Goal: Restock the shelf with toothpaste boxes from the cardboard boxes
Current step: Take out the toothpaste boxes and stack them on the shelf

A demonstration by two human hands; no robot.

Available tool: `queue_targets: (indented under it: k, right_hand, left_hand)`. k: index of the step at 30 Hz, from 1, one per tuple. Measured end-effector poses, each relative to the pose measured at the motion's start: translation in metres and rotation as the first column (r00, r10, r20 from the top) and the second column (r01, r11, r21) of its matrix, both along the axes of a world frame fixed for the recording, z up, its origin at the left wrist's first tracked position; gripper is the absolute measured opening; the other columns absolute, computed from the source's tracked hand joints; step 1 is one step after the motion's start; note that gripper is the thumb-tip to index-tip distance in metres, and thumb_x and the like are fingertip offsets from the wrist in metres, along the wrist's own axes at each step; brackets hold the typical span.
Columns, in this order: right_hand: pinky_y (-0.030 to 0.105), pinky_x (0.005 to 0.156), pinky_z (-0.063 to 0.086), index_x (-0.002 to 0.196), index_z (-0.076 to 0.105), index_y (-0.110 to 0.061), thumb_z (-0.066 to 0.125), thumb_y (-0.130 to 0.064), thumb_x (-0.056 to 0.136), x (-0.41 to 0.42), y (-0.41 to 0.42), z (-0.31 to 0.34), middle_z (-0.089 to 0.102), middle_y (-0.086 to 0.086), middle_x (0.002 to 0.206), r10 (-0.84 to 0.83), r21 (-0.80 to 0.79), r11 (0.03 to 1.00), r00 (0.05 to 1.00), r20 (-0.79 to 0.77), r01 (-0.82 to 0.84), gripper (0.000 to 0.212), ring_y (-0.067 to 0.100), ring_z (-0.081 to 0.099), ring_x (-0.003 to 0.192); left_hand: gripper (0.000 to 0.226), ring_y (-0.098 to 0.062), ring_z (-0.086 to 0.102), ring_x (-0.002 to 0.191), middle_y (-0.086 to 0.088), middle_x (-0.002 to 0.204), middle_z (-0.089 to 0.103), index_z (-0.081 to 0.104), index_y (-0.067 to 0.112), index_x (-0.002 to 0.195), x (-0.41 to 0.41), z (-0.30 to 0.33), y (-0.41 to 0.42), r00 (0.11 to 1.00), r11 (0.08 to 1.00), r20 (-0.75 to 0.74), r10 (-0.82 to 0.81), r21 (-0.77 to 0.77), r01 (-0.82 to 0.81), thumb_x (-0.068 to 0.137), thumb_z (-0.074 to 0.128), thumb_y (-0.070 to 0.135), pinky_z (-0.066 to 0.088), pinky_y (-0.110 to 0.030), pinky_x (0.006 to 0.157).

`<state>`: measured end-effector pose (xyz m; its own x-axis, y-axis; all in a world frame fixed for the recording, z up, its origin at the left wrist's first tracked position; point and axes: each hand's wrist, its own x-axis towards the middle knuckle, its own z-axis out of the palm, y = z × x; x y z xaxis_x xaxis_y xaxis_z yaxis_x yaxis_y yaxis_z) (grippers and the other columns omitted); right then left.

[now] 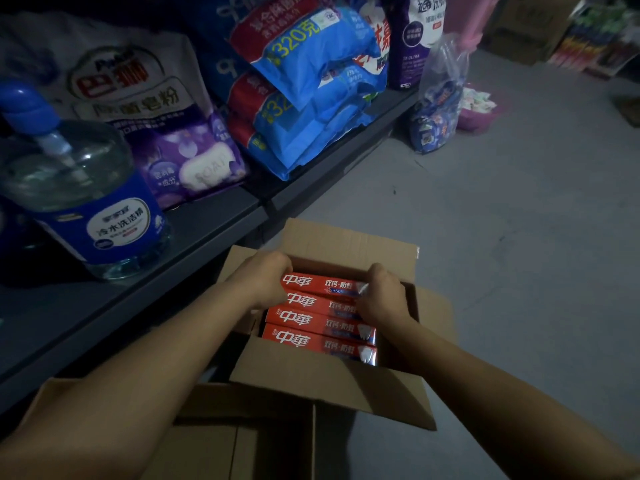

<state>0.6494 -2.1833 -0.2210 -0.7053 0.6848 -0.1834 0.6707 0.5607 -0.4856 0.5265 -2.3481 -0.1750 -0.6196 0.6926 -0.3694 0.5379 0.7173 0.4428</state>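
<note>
Currently we clamp our left hand (263,277) and right hand (382,294) around opposite ends of the uppermost red rectangular toothpaste boxes (320,285), lying flat inside the open brown cardboard box (332,382), presumably to lift several together toward the dark shelf (194,233).

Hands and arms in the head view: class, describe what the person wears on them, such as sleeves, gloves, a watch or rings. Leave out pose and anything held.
Both forearms are bare as far as the frame shows, with no sleeves in view. The left hand and right hand wear no gloves. No watch, bracelet or ring shows, though the light is dim and the fingers are partly hidden.
</note>
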Motion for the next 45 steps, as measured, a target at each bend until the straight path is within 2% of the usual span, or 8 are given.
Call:
queue_targets:
  k: [10,16,20,29,32,35,37,45]
  right_hand:
    - [0.036,0.092,0.047,0.118,0.056,-0.01,0.065,-0.024,0.088,-0.002,0.003,0.005,0.053,0.009,0.118,0.169,0.263,0.943,0.973,0.156,-0.206,0.034,0.023,0.049,0.108]
    - [0.034,0.084,0.052,0.109,0.06,-0.012,0.071,-0.031,0.084,-0.006,0.011,0.015,0.053,0.007,0.113,0.244,0.27,0.924,0.96,0.137,-0.273,0.033,0.02,0.056,0.096]
    - [0.026,0.072,0.05,0.091,0.057,-0.015,0.07,-0.032,0.085,-0.008,0.019,0.021,0.064,0.005,0.1,0.298,0.205,0.927,0.948,0.112,-0.316,0.021,0.014,0.057,0.083]
    - [0.024,0.067,0.046,0.094,0.063,-0.012,0.076,-0.037,0.078,-0.006,0.027,0.053,0.065,0.0,0.095,0.313,0.199,0.927,0.948,0.061,-0.319,0.032,0.012,0.059,0.082]
    - [0.028,0.069,0.053,0.095,0.064,-0.012,0.078,-0.031,0.075,-0.002,0.031,0.07,0.064,0.001,0.099,0.304,0.154,0.94,0.952,0.034,-0.305,0.031,0.015,0.06,0.088]
    - [0.023,0.067,0.051,0.1,0.064,-0.012,0.079,-0.024,0.075,0.003,0.035,0.097,0.061,0.001,0.103,0.298,0.068,0.952,0.954,0.013,-0.298,0.031,0.015,0.059,0.093]
    - [0.03,0.073,0.056,0.098,0.065,-0.013,0.079,-0.022,0.075,0.005,0.038,0.119,0.063,0.004,0.103,0.296,-0.01,0.955,0.955,-0.004,-0.296,0.029,0.016,0.062,0.092]
    - [0.032,0.072,0.059,0.102,0.063,-0.006,0.079,-0.013,0.073,-0.003,0.028,0.23,0.066,0.013,0.106,0.295,-0.409,0.855,0.947,-0.125,-0.32,0.034,0.024,0.069,0.091]
  left_hand:
    - [0.033,-0.014,0.063,0.097,0.001,0.107,0.065,0.06,0.019,0.113,0.006,0.005,0.004,0.999,1.0,0.034,-0.019,0.008,0.019,0.083,0.072,0.018,0.055,-0.035,0.086]
    - [0.031,-0.012,0.064,0.093,0.001,0.104,0.067,0.063,0.017,0.108,0.006,0.017,0.001,0.999,0.999,0.003,-0.037,0.013,0.037,0.08,0.074,0.022,0.053,-0.031,0.083]
    - [0.035,-0.013,0.064,0.093,0.001,0.105,0.068,0.065,0.018,0.11,0.008,0.022,0.0,0.999,0.999,-0.029,-0.035,-0.001,0.035,0.078,0.076,0.025,0.051,-0.028,0.079]
    - [0.024,-0.015,0.063,0.083,0.0,0.092,0.067,0.068,0.014,0.098,0.011,0.037,0.0,0.992,0.996,-0.087,-0.086,-0.018,0.084,0.077,0.076,0.023,0.051,-0.03,0.071]
    - [0.026,-0.015,0.061,0.084,0.0,0.093,0.064,0.067,0.013,0.102,0.011,0.05,-0.002,0.985,0.995,-0.142,-0.1,-0.021,0.098,0.078,0.074,0.022,0.049,-0.03,0.07]
    - [0.037,-0.016,0.061,0.096,-0.002,0.108,0.065,0.065,0.013,0.112,0.009,0.071,-0.009,0.98,0.996,-0.176,-0.092,-0.015,0.091,0.077,0.075,0.021,0.051,-0.031,0.081]
    - [0.044,-0.016,0.059,0.101,-0.001,0.115,0.062,0.061,0.015,0.118,0.006,0.091,-0.017,0.979,0.997,-0.191,-0.079,-0.004,0.079,0.078,0.075,0.023,0.049,-0.029,0.084]
    - [0.039,-0.019,0.059,0.094,-0.004,0.103,0.065,0.065,0.013,0.111,-0.013,0.195,-0.071,0.92,0.999,-0.39,-0.026,0.018,0.036,0.075,0.074,0.023,0.05,-0.034,0.082]
